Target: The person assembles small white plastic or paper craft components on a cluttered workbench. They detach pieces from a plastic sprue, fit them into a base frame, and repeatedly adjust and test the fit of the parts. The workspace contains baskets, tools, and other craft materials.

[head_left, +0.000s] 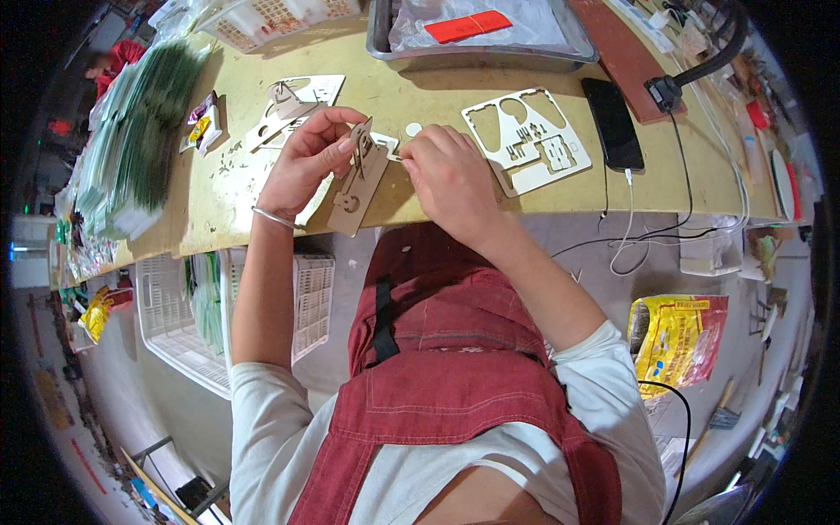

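My left hand (pixel 304 166), wearing a bangle, is closed on a thin, pale laser-cut wooden panel (pixel 360 194). The panel is tilted above the table's near edge, with slots and cut-out shapes in it. Just to its right, the fingers of my right hand (pixel 455 179) pinch a small pale cut piece (pixel 395 158) close to the panel; the fingertips hide most of it. Right of that hand lies a flat cut-out wooden sheet (pixel 525 183) with round and angular openings. More pale cut sheets (pixel 327 89) rest behind my left hand, partly overlapping.
A tall stack of clear-wrapped green-edged packets (pixel 140 140) stands at left. At the back are a metal tray (pixel 490 59) with a red packet (pixel 468 26) and a white basket (pixel 271 24). A phone (pixel 614 122) with a cable lies right. Below the table sits a white crate (pixel 184 324).
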Demonstrator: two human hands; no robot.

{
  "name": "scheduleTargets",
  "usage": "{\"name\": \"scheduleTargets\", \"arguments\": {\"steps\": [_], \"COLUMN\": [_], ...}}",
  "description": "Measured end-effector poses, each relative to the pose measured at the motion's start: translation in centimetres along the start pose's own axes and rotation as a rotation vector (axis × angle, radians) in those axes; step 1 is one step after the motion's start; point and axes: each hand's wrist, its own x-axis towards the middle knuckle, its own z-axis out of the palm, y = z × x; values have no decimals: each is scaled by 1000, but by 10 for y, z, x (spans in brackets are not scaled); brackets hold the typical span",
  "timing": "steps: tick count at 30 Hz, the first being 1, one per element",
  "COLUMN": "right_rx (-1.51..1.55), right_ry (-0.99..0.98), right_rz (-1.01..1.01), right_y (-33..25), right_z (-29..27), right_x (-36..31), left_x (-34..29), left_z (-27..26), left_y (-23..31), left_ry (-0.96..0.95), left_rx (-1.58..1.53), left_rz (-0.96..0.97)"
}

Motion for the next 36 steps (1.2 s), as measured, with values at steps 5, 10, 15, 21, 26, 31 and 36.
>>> {"name": "scheduleTargets", "arguments": {"steps": [5,10,15,21,26,31,36], "right_rx": [8,-24,-31,-38,-23,27,85], "right_ry": [45,60,73,82,104,138,143], "right_rz": [-75,-74,-76,-57,-38,-19,-42], "right_y": [-7,-4,-4,-7,-9,-8,-8], "right_z": [1,7,11,12,17,25,22], "right_x": [9,10,12,13,12,8,11], "left_x": [-2,-3,-4,-5,-10,-10,-10], "left_z": [6,7,2,5,8,5,11], "left_y": [3,1,-4,-5,-3,-9,-4], "left_ry": [17,31,11,34,72,74,55], "left_rx": [-34,-41,-92,-71,-3,-24,0], "left_rz": [-24,-16,-41,-23,-31,-17,-12]}}
